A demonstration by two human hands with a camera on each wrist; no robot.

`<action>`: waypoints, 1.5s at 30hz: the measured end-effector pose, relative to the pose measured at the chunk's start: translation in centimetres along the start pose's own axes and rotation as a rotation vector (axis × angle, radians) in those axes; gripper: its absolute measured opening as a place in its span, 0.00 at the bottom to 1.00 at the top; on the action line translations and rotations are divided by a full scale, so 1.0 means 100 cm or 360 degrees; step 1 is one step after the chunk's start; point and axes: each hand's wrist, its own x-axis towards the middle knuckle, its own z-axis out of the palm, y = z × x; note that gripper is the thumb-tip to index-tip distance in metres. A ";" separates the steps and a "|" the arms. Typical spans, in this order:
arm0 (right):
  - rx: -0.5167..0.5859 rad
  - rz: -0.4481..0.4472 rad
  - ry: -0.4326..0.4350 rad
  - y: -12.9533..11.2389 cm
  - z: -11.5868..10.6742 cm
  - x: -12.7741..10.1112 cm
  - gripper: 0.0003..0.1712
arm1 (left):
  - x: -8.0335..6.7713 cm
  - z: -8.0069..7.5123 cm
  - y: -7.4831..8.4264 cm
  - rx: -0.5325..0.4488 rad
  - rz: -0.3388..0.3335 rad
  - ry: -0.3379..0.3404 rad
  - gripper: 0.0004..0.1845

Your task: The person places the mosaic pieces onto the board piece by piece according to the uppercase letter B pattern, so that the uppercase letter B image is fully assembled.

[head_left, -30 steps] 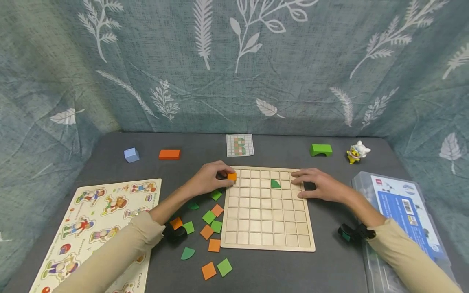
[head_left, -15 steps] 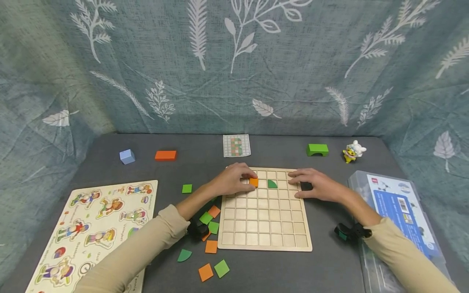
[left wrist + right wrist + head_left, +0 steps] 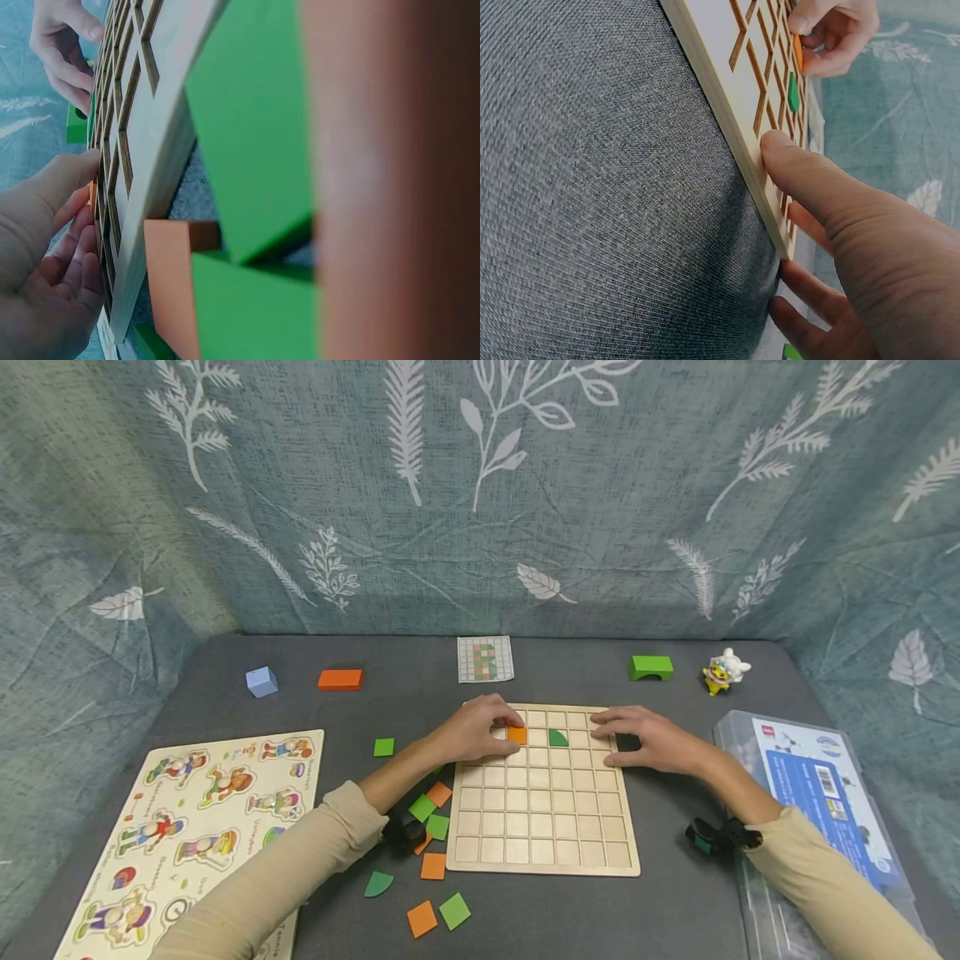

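Note:
My left hand [image 3: 474, 728] pinches an orange square tile [image 3: 517, 735] between thumb and fingers, at the second row of a wooden grid board [image 3: 551, 827]. Whether the tile lies fully down in its cell I cannot tell. One cell to its right sits a green quarter-circle tile [image 3: 557, 738]. Over the board's upper right edge rests my right hand [image 3: 651, 740]; in the right wrist view its thumb [image 3: 791, 157] lies on the board's face, while other fingers are at the edge. Left of the board lie loose tiles, among them an orange square [image 3: 432, 866] and a green square [image 3: 454, 911].
A pattern card [image 3: 485, 659] lies behind the board. Along the back stand a blue block [image 3: 261, 682], a red block [image 3: 340, 680], a green arch block [image 3: 650, 667] and a small figurine [image 3: 724, 672]. A picture puzzle [image 3: 202, 810] is at left, a plastic case [image 3: 817, 810] at right.
My left hand has carried the orange tile rightward from the board's left edge to a cell near the green quarter-circle, then stayed about there. My right hand has kept its place on the board.

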 end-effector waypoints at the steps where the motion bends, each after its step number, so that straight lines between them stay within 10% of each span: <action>1: 0.0001 -0.0001 -0.0001 0.000 0.000 0.000 0.24 | 0.000 0.000 0.000 0.0004 -0.0008 -0.0003 0.14; 9: 0.0016 -0.0023 0.0013 0.001 0.001 0.000 0.24 | -0.017 -0.021 0.000 -0.0104 -0.0079 -0.0017 0.21; 17: 0.0028 0.0014 -0.0021 -0.001 0.001 0.000 0.24 | -0.088 -0.069 -0.031 0.0083 -0.0286 0.0141 0.19; 24: 0.0025 0.0003 0.0009 0.001 0.001 -0.001 0.23 | -0.128 -0.080 -0.059 -0.0035 -0.0390 0.0140 0.20; 45: 0.0021 -0.0013 0.0011 0.001 0.002 0.001 0.23 | -0.134 -0.070 -0.072 -0.0042 -0.0453 0.0087 0.22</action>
